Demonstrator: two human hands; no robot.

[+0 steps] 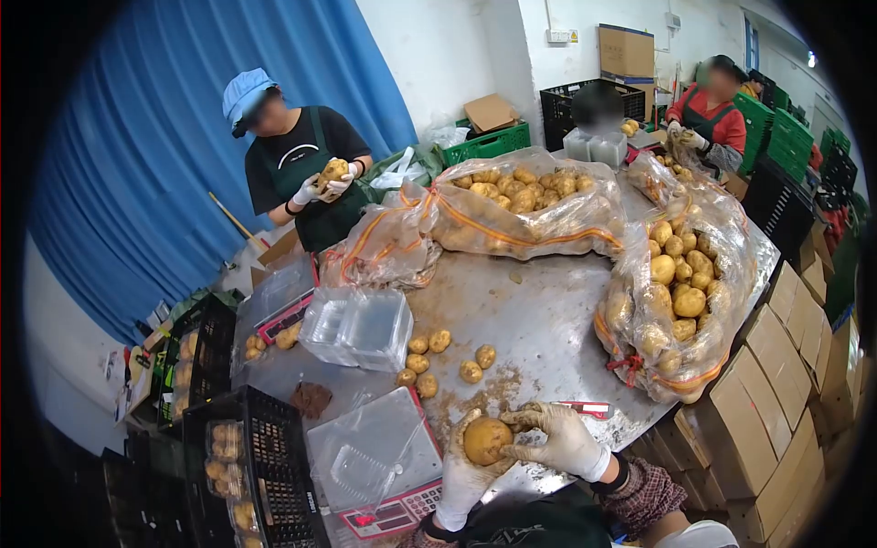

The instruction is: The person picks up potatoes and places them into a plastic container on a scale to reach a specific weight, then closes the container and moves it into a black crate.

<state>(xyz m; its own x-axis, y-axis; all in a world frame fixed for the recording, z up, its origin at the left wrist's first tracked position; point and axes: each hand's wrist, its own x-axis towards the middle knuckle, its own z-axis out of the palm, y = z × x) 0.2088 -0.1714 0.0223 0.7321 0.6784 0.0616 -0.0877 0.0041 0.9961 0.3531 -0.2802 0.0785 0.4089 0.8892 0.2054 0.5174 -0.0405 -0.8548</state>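
A round potato (488, 441) rests between my two gloved hands, low over the near edge of the metal table. My left hand (464, 470), in a dirty white glove, is wrapped round its left side and underside. From the right, my right hand (559, 440) presses its fingers against the same potato. Just left of my hands lies a scale (375, 457) with a clear plastic tray on its plate. Several loose potatoes (417, 363) sit on the table beyond. A red and white cutter (585, 408) lies behind my right hand.
Stacked clear trays (358, 327) stand left of the loose potatoes. Large plastic sacks of potatoes (525, 224) (678, 301) line the far and right sides. A black crate (260, 475) with packed potatoes stands at left, cardboard boxes (767, 393) at right. Two co-workers (301, 151) (713, 119) handle potatoes across the table.
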